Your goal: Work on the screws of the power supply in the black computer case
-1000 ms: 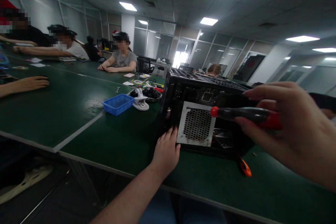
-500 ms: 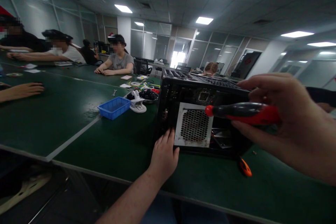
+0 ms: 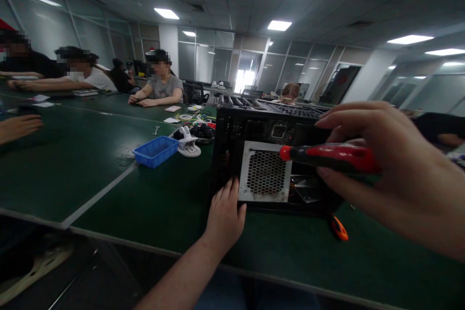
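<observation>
A black computer case stands on the green table. Its near side shows a pale metal panel with a honeycomb grille. My left hand rests against the case's lower left, fingers extended and touching the pale panel's edge, holding nothing. My right hand grips a red and black screwdriver between thumb and fingers. The screwdriver's thin shaft points left across the top of the panel, its tip near the panel's upper left corner. An orange-handled tool lies by the case's lower right corner.
Left of the case are a blue tray, a white stand, a small wrench and tangled cables. Another person's hand lies at the far left. Several people sit around the tables behind.
The screwdriver has turned in my right hand, showing more red on its handle. The view has shifted slightly. My left hand stays against the case.
</observation>
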A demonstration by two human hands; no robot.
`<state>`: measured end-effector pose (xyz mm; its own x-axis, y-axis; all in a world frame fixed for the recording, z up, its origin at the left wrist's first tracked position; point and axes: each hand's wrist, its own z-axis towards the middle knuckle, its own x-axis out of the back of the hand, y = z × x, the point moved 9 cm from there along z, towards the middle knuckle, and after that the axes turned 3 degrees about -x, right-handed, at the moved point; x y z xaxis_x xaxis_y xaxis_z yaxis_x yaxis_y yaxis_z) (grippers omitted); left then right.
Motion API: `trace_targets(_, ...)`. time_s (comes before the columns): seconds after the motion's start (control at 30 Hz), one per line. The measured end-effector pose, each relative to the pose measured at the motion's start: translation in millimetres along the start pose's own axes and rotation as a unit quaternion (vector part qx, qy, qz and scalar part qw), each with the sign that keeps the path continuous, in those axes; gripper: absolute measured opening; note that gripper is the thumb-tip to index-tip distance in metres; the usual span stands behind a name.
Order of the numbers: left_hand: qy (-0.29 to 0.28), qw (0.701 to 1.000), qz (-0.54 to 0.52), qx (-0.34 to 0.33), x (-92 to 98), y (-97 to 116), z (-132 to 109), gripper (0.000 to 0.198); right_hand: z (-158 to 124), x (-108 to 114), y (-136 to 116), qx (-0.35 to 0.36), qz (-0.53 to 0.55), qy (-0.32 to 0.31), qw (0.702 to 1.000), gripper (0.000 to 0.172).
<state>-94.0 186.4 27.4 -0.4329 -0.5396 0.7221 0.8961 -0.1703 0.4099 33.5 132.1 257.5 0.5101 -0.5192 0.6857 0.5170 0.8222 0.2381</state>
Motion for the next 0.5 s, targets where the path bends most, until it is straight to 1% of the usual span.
trace_targets(0.07, 0.002, 1.000, 0.000, -0.001, 0.2, 0, -1, 0.058, -1, 2, 7, -0.038, -0.026, 0.016, 0.999, 0.043)
trace_targets(0.13, 0.004, 1.000, 0.000, -0.002, 0.0, 0, -2, 0.058, -3, 5, 11, -0.062, -0.047, 0.041, 0.996, 0.040)
trace_targets(0.23, 0.006, 1.000, -0.001, -0.002, -0.4, -1, -2, 0.058, -6, 4, 9, -0.050, -0.027, 0.060, 0.997, 0.035)
trace_targets(0.3, 0.007, 1.000, -0.001, -0.002, -0.3, 0, -2, 0.058, -9, 3, 8, -0.040, -0.003, 0.063, 0.997, 0.035)
trace_targets(0.37, 0.008, 1.000, -0.001, 0.000, 0.1, -1, -2, 0.057, -12, 2, 12, -0.052, 0.015, 0.057, 0.997, 0.042)
trace_targets(0.43, 0.008, 1.000, -0.001, 0.000, 0.2, -1, -2, 0.057, -17, -1, 17, -0.069, 0.004, 0.040, 0.997, 0.043)
trace_targets(0.5, 0.007, 1.000, 0.001, 0.000, -0.3, -1, -2, 0.057, -22, -2, 22, -0.085, -0.028, 0.033, 0.995, 0.040)
